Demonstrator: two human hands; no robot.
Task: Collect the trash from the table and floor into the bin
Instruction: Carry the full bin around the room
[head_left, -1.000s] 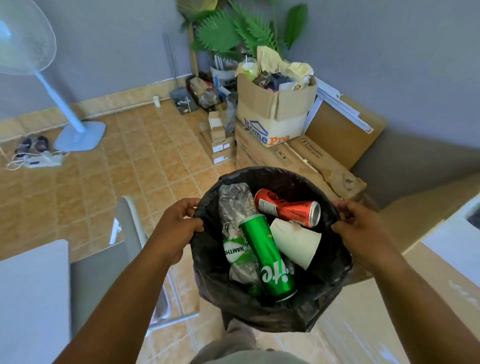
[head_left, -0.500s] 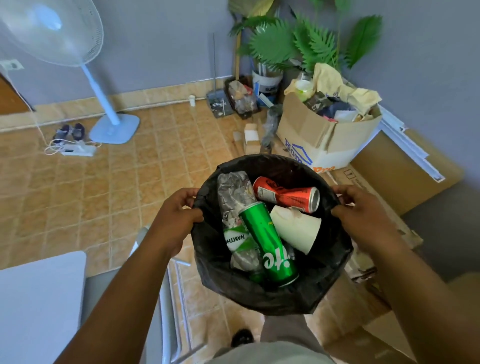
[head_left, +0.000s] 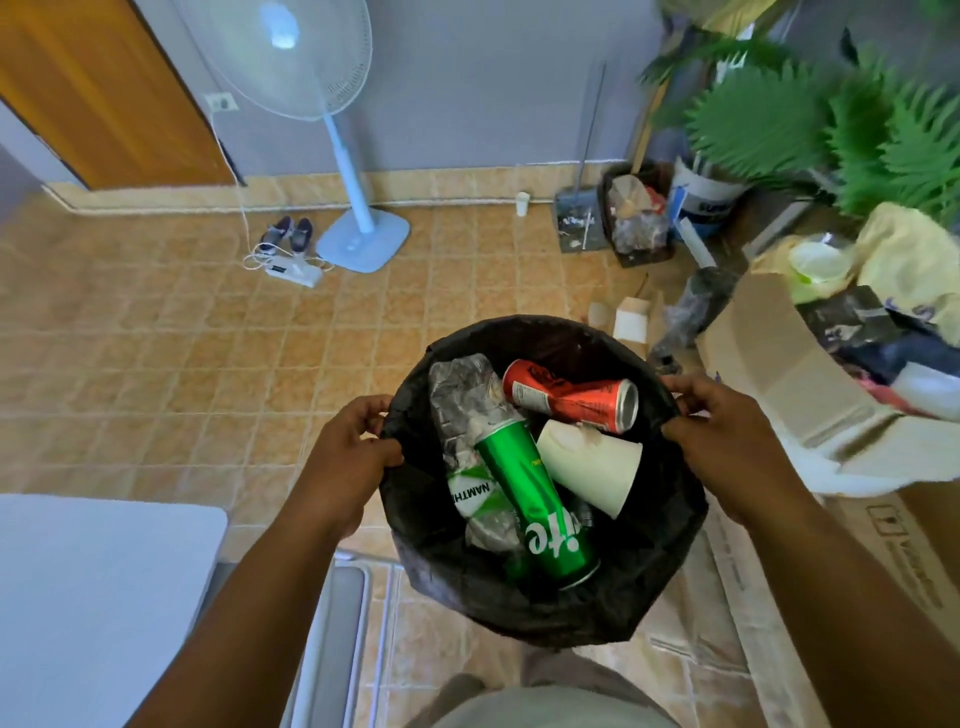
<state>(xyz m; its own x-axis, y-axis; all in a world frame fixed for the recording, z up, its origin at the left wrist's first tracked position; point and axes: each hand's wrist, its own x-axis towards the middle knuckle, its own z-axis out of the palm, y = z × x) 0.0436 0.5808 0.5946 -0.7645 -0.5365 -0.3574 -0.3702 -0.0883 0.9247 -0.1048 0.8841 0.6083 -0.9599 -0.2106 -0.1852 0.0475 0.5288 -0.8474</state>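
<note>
Tan tiled floor (head_left: 156, 364) stretches open ahead of me to the grey wall, where a standing fan (head_left: 332, 156) and a power strip (head_left: 293, 273) sit near the skirting. To my right the way is crowded: an open cardboard box (head_left: 779, 374) stuffed with rubbish, palm fronds (head_left: 810, 119) behind it. A white counter (head_left: 93, 597) corner lies at lower left. I hold the bin (head_left: 660, 561), lined with a black bag, above the floor. My left hand (head_left: 345, 457) is clenched on its left rim, my right hand (head_left: 727, 436) clenched on the right rim. Inside lie a green can (head_left: 535, 499), a red can (head_left: 571, 397), a white paper cup (head_left: 592, 465) and a crushed plastic bottle (head_left: 467, 410).
</note>
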